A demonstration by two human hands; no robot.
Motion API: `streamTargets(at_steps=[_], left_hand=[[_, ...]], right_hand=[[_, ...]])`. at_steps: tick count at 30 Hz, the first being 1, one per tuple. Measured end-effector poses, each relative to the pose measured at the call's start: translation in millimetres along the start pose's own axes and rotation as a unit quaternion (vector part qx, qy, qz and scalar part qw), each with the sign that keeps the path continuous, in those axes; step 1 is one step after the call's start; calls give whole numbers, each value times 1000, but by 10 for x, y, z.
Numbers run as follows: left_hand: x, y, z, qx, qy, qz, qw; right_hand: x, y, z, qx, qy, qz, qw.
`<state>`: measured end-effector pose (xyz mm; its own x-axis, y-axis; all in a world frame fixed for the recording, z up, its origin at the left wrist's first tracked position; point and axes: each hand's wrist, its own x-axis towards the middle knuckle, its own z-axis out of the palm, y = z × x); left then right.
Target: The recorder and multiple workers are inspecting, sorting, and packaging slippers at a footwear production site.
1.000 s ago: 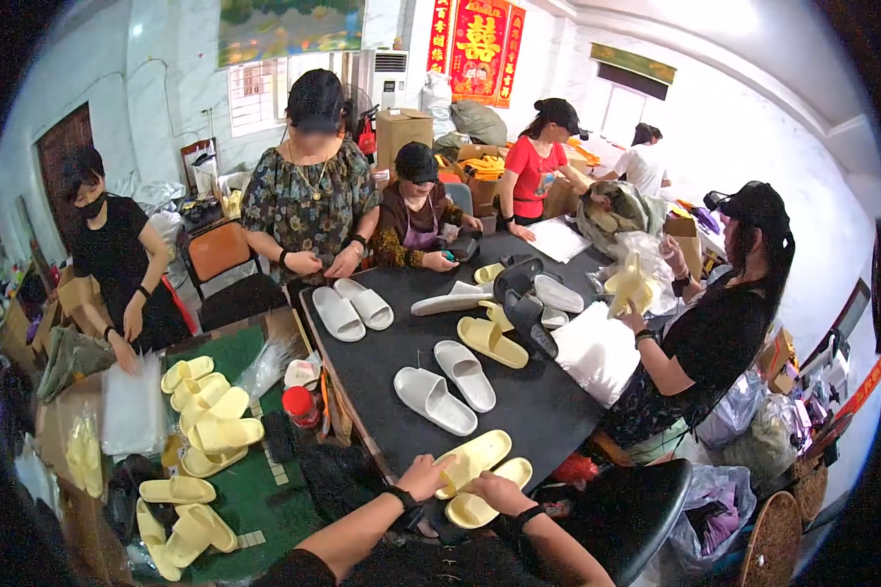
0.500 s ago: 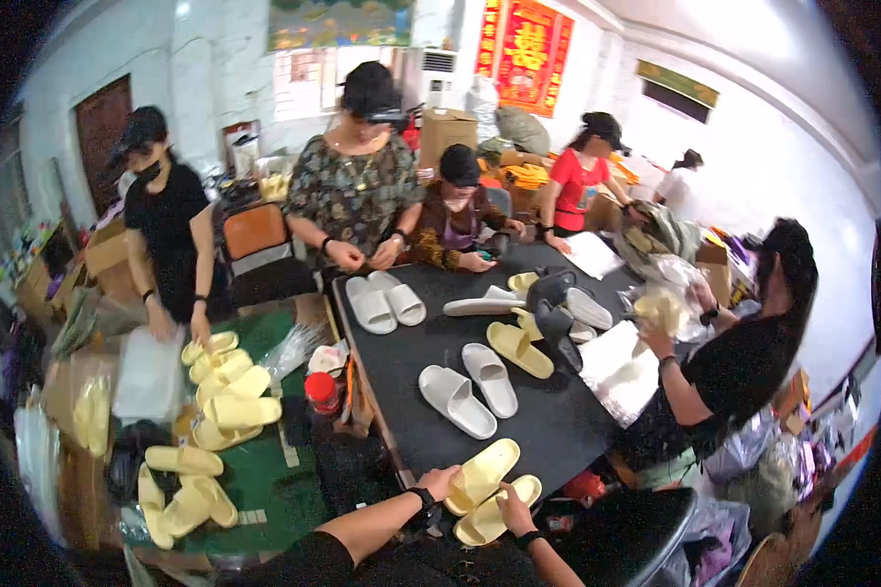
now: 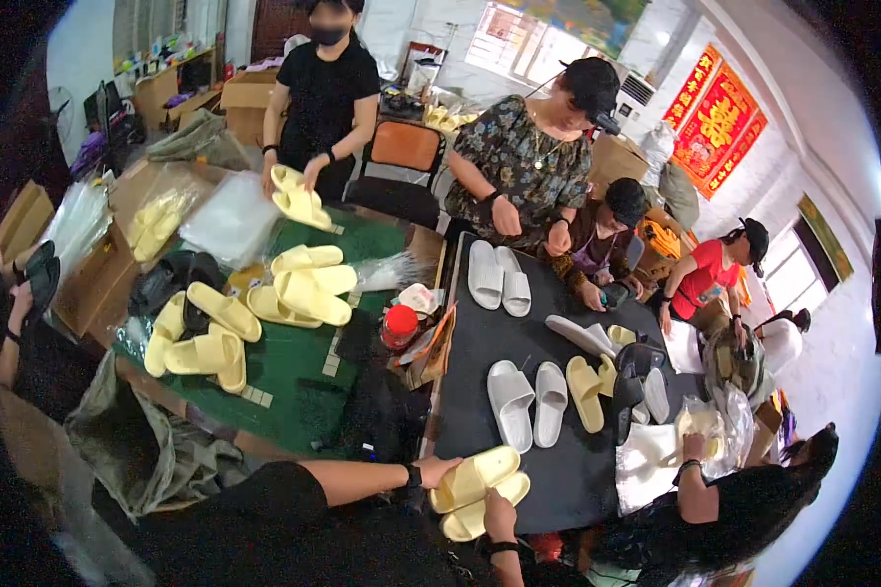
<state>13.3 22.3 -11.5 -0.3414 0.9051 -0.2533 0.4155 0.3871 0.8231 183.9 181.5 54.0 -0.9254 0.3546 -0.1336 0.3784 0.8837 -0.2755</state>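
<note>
A pair of pale yellow slippers is in my hands at the near edge of the black table (image 3: 465,328). My left hand (image 3: 439,471) closes on the toe end of the upper slipper (image 3: 489,468). My right hand (image 3: 500,516) grips the lower slipper (image 3: 468,520) from its near side. The two slippers lie side by side, soles down. Beyond them on the table rest a white pair (image 3: 550,401), a single yellow slipper (image 3: 585,396) and several black and white ones. Another white pair (image 3: 485,276) stands at the far left corner.
Left of the black table, a green-topped table (image 3: 294,416) bears several yellow slippers (image 3: 227,311), plastic bags (image 3: 230,217) and a red-lidded jar (image 3: 398,326). Co-workers stand or sit around both tables; one beyond the green table holds yellow slippers (image 3: 301,199). An olive sack (image 3: 147,445) lies at near left.
My view has turned left and tilted. Both hands still hold the yellow slippers. The co-worker beyond the green table has lifted yellow slippers off it.
</note>
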Motion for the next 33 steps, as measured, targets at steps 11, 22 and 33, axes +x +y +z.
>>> streamTargets(at_steps=[11, 22, 33], left_hand=[[-51, 334, -214, 41, -19, -81, 996], [230, 261, -84, -56, 47, -67, 995], [-50, 370, -581, 39, 43, 15, 998]], right_hand=[[174, 41, -23, 4, 49, 0, 999], [241, 524, 159, -67, 82, 31, 994], [-460, 459, -874, 477, 319, 298, 763]])
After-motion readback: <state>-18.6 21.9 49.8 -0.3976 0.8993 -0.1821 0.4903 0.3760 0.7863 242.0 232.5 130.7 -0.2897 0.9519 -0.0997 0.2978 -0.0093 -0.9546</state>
